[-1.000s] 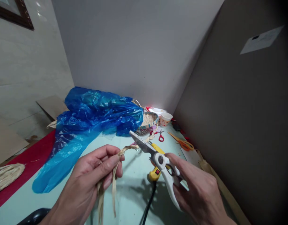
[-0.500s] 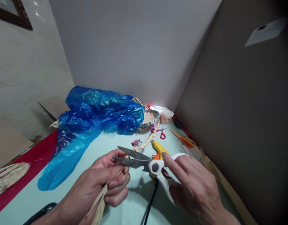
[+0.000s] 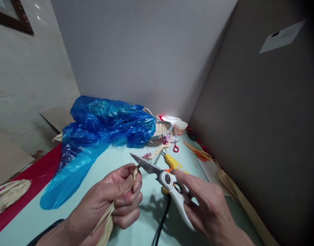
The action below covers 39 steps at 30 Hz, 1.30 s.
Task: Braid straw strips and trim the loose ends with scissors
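Observation:
Pinched in my left hand (image 3: 116,196) is a bundle of pale, straw-like strips (image 3: 106,229), its loose ends hanging below the fist. My right hand (image 3: 209,203) grips scissors (image 3: 169,181) with white handles and dark blades. The blades are closed together, their lower edge at the tip of the bundle just above my left fingertips. Beyond the blades lies a pale braid (image 3: 159,150); whether it joins the bundle cannot be made out. Behind the scissors rests a yellow glue gun (image 3: 174,163), partly hidden by my right hand.
A crumpled blue plastic bag (image 3: 108,119) covers the back left, against a woven basket (image 3: 164,129). Near it stand a paper cup (image 3: 181,127), small red scissors (image 3: 175,147) and orange scissors (image 3: 201,154). A black cord (image 3: 164,218) runs toward me. Coiled strips (image 3: 12,196) lie left.
The scissor blades have gone from apart to closed at the bundle's tip. The braid beyond has shifted slightly away from my left hand. My right hand has tightened on the handles.

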Each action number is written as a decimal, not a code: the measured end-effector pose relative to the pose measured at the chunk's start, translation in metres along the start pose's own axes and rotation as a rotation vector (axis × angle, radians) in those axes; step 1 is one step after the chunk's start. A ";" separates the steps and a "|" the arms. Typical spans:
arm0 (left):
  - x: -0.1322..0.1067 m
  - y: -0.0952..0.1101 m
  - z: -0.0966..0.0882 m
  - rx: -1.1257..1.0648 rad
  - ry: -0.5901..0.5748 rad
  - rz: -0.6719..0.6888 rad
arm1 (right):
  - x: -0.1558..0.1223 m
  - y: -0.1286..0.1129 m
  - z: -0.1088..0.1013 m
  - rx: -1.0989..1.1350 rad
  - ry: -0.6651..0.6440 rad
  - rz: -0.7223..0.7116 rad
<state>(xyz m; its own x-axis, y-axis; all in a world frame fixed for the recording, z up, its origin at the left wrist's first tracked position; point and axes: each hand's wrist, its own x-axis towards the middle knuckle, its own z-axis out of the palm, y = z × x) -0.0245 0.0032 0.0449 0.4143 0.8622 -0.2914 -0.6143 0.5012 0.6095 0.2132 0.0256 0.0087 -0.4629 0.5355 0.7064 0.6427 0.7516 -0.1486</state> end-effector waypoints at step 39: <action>0.008 0.003 -0.016 0.345 -0.026 0.146 | 0.000 0.011 -0.003 -0.172 -0.018 -0.020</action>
<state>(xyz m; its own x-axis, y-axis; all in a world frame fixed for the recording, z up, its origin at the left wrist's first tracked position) -0.0340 0.0128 0.0323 0.3586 0.9185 -0.1668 -0.4077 0.3148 0.8571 0.2217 0.0328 0.0092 -0.4867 0.5289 0.6953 0.7272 0.6863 -0.0131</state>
